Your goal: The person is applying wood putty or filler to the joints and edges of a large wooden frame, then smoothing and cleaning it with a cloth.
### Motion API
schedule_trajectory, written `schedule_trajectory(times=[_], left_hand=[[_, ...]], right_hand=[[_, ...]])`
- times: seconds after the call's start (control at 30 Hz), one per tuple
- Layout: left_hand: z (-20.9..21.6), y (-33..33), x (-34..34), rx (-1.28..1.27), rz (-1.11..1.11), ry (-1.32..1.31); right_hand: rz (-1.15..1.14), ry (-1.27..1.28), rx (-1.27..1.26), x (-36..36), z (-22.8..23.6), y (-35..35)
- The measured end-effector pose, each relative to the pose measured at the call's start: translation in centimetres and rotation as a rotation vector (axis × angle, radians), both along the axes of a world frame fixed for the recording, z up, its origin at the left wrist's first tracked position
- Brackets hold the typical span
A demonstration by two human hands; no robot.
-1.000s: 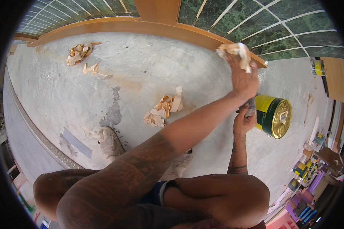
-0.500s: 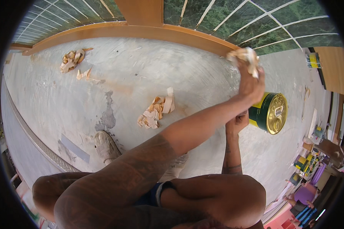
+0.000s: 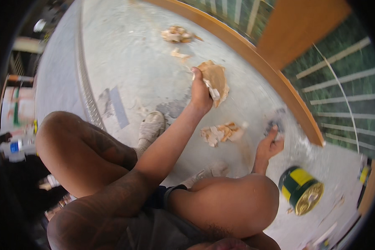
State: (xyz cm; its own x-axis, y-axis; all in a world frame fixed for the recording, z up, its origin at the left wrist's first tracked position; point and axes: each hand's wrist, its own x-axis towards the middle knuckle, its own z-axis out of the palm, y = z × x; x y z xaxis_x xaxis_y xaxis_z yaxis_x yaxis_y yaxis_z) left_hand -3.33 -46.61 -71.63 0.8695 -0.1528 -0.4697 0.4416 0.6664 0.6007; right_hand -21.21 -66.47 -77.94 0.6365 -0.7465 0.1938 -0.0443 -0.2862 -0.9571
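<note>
Near end: both knees (image 3: 254, 200) up, a white shoe (image 3: 208, 171) on the grey floor (image 3: 133, 62) just past the right one. Dark green and yellow can (image 3: 291, 185) with gold lid sits right of that knee, on the floor's right side. Right hand (image 3: 270, 146) is over the floor between can and rail, fingers part curled, one digit extended toward a dark blurred patch (image 3: 274, 121); can't tell if it grips anything. Crumpled peelings (image 3: 218, 134) lie on the floor left of it. Left hand (image 3: 201, 95) is closed around a tan wad (image 3: 216, 79), thumb along its left side; wad is over mid-floor, beyond the peelings. Left of it on the floor: dark stain (image 3: 174, 108), then a flat grey strip (image 3: 119, 107) near the tread-plate edging (image 3: 87, 89) along the left edge. Farther out: small pale scrap (image 3: 179, 53), then a second tan heap (image 3: 177, 34) near the floor's far edge. Brown wooden rail (image 3: 225, 28) bounds the far-right edge, dark green panels (image 3: 341, 54) with pale strips above it.
</note>
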Motion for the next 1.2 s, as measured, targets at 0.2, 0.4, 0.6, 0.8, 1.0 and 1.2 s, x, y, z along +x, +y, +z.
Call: schedule_trajectory(times=[0.2, 0.4, 0.6, 0.8, 1.0, 1.2], left_hand=[[2.0, 10.9, 3.5, -0.032, 0.259, -0.132], [-2.1, 14.3, 6.0, -0.114, 0.326, -0.001], [-0.9, 12.4, 13.4, -0.122, 0.654, 0.096], [6.4, 16.8, 22.9, -0.023, 0.963, 0.162], [7.9, 25.5, 28.1, -0.101, 1.026, -0.093], [8.4, 30.9, 32.5, -0.032, 1.033, -0.053]], right_hand=[[0.591, -0.197, -0.621, 15.4, 7.8, 6.2], [0.857, 0.114, -0.895, 20.5, 8.0, 3.3], [0.957, 0.544, -0.855, 23.3, 7.9, 8.3], [0.547, 0.772, -0.831, 32.4, 3.4, 16.6], [0.276, 0.751, -0.783, 38.8, 9.7, 29.5], [0.434, 0.748, 0.096, 44.7, 10.1, 37.5]])
